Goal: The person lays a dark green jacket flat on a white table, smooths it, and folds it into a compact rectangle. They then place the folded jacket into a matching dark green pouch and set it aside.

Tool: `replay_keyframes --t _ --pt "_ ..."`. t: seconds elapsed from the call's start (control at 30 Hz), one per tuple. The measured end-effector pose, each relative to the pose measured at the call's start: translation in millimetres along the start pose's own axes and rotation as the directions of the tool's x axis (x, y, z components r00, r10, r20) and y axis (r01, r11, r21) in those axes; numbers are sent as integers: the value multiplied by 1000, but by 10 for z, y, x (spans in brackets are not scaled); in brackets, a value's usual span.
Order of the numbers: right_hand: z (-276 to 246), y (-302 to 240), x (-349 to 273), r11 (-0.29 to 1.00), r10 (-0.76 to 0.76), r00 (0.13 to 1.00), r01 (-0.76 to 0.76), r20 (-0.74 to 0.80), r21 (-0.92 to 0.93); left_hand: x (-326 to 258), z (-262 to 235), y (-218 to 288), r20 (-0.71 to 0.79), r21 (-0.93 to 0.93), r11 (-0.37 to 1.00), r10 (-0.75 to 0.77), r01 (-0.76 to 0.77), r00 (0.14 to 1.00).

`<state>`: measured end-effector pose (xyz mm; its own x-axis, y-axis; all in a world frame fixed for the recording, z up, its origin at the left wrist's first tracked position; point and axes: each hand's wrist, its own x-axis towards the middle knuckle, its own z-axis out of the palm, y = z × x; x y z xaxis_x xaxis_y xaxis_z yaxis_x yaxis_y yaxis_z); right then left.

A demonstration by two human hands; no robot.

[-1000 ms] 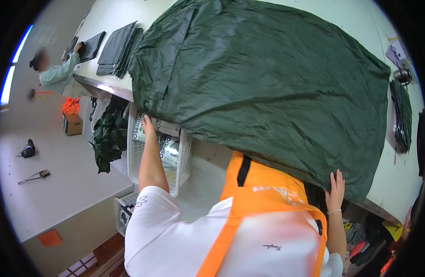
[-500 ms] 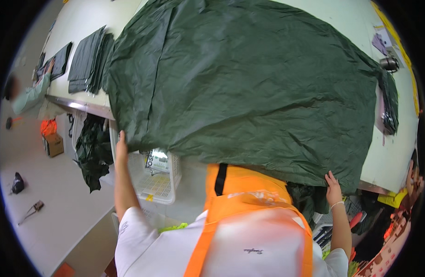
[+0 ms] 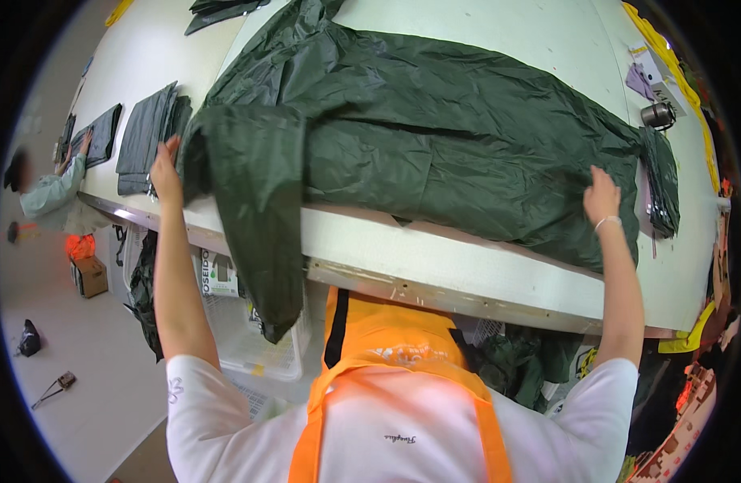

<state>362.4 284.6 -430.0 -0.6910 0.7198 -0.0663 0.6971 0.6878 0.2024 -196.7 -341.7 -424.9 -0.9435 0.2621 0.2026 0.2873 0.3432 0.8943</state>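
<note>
A large dark green raincoat [image 3: 467,153] lies spread across the white table [image 3: 483,270]. One sleeve [image 3: 266,241] hangs over the table's front edge. My left hand [image 3: 167,165] grips the coat's left edge where that sleeve begins. My right hand [image 3: 602,196] holds the fabric at the coat's right end, with the fingers pointing away from me. Both arms reach up over the table edge. My white shirt and orange apron [image 3: 387,354] fill the lower middle of the view.
Folded dark garments [image 3: 145,141] lie stacked on the table's left part, where another person [image 3: 52,197] handles more. A dark cylinder [image 3: 656,115] and a folded dark bundle [image 3: 664,189] sit at the right. A white basket [image 3: 250,346] stands under the table.
The coat was held up in the air in front of me; now it lies flat on the table with one sleeve hanging down. Both hands have moved forward onto the tabletop.
</note>
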Motion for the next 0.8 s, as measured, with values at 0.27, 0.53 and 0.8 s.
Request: replay_keyframes --t 0.27,0.53,0.8 --pt "382 -1619 -743 973 -127 989 111 70 205 -333 -124 -1014 117 773 627 16 -101 993" --pt "-28 -2334 -917 831 -32 929 230 -369 507 -227 -6 -768 61 892 452 -190 32 980" --pt "67 -3724 -1327 -137 236 859 -433 454 891 -456 -11 -784 185 787 604 -31 -129 982"
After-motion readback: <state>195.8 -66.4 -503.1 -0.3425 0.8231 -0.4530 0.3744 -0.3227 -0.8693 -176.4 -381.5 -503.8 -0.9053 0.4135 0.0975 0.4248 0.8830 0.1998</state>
